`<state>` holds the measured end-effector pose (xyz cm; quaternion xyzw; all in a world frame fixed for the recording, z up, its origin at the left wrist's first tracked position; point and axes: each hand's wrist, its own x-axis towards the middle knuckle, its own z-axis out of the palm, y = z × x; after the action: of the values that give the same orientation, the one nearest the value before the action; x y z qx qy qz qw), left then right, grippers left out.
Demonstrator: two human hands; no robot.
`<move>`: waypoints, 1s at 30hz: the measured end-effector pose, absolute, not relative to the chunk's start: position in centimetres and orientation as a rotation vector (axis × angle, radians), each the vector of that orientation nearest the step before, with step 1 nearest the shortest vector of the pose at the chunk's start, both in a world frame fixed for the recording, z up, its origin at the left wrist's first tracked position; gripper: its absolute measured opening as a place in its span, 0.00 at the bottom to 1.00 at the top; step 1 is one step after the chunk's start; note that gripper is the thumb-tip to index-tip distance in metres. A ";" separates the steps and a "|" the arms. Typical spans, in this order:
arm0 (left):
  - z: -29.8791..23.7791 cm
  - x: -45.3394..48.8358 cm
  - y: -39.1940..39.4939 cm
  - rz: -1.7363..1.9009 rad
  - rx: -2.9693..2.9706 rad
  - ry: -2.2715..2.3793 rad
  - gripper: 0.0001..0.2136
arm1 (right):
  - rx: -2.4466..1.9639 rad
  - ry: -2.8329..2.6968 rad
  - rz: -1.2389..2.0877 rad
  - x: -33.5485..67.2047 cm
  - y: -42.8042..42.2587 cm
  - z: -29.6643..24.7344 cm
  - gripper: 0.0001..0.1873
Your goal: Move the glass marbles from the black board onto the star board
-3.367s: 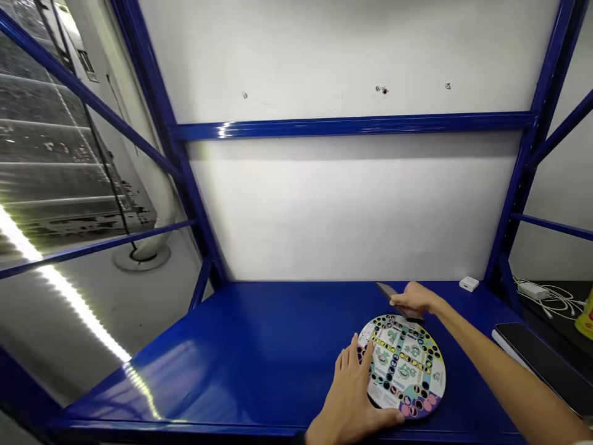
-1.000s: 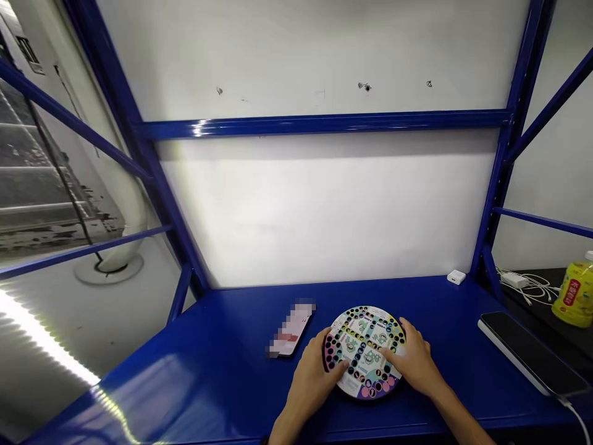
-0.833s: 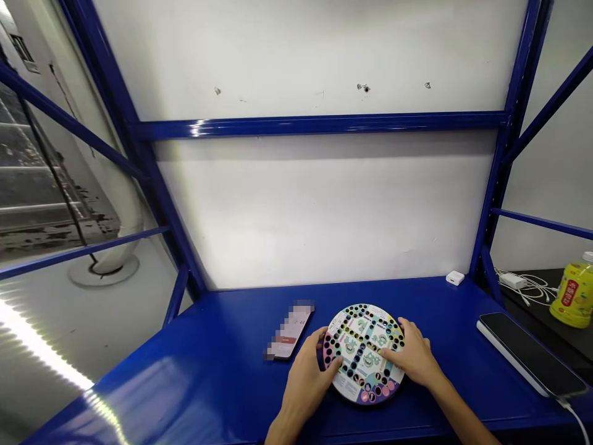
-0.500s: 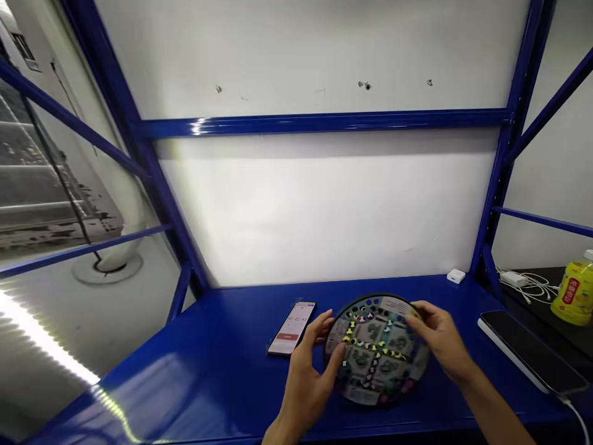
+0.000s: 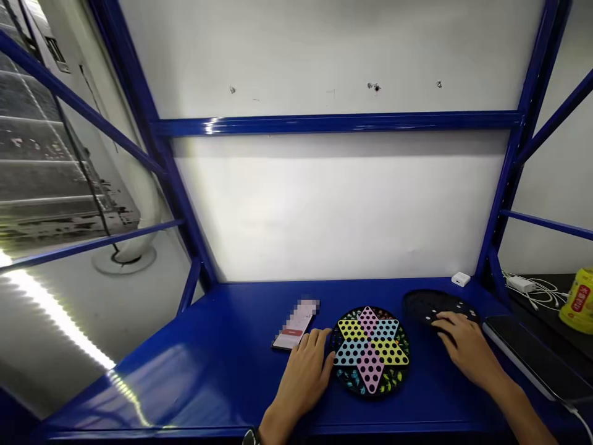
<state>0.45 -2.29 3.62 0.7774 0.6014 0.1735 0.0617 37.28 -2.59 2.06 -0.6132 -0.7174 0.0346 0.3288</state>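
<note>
Well, nearest to us lay the left hand (image 5: 303, 377), palm down and loosely open, holding nothing, with its fingertips just at the left rim of the round board (image 5: 370, 349). That board lay flat on the blue shelf (image 5: 152, 395) between the hands, its pink, yellow and blue star printed on a black face full of small holes. We judged it light, stiff and fairly thin, with a smooth face that would give little purchase from above, so the rim seemed the place to take hold, with fingertips working under the edge and both hands keeping it level. The right hand (image 5: 467, 349) lay further over, fingers curved and resting on the near edge of a dark disc (image 5: 438, 306); we could not tell whether it was gripping or only touching. That disc lay flat, just beyond and to the right of the board, and looked similarly thin and rigid, though its dark surface hid the detail. The shelf's front edge ran close below the hands, so anything slid toward us had little margin. Left of the board, a phone (image 5: 295, 324) with a blurred screen lay just beyond the left hand, with open blue shelf past it. On the right, room was tighter, with a black tablet (image 5: 532, 352) along that side. Further back stood a small white adapter (image 5: 461, 279), and past the shelf's right upright lay white cables (image 5: 532, 290) and a yellow bottle (image 5: 577, 298).
</note>
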 end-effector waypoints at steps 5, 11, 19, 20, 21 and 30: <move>3.7 1.2 -1.6 0.394 2.433 1.801 0.20 | -1.682 -1.945 0.266 35.4 -0.7 1.0 0.20; 4.7 3.0 0.5 0.279 2.572 1.902 0.15 | -1.500 -1.843 0.323 31.7 1.4 2.7 0.15; 4.4 3.3 1.0 0.066 2.578 1.904 0.17 | -1.437 -1.716 0.395 31.2 1.5 1.6 0.15; 4.3 3.3 1.1 0.046 2.582 1.894 0.17 | -1.441 -1.710 0.392 31.3 1.5 1.6 0.15; 4.2 3.2 1.3 0.026 2.586 1.880 0.17 | -1.443 -1.704 0.392 31.4 1.5 1.5 0.15; 3.7 2.7 1.4 -0.054 2.590 1.812 0.23 | -1.445 -1.698 0.421 31.5 1.5 1.7 0.16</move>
<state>2.73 1.37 3.68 0.8193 0.5731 -0.0171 -0.0101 31.48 1.50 1.66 -0.5773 -0.6783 0.1680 0.4224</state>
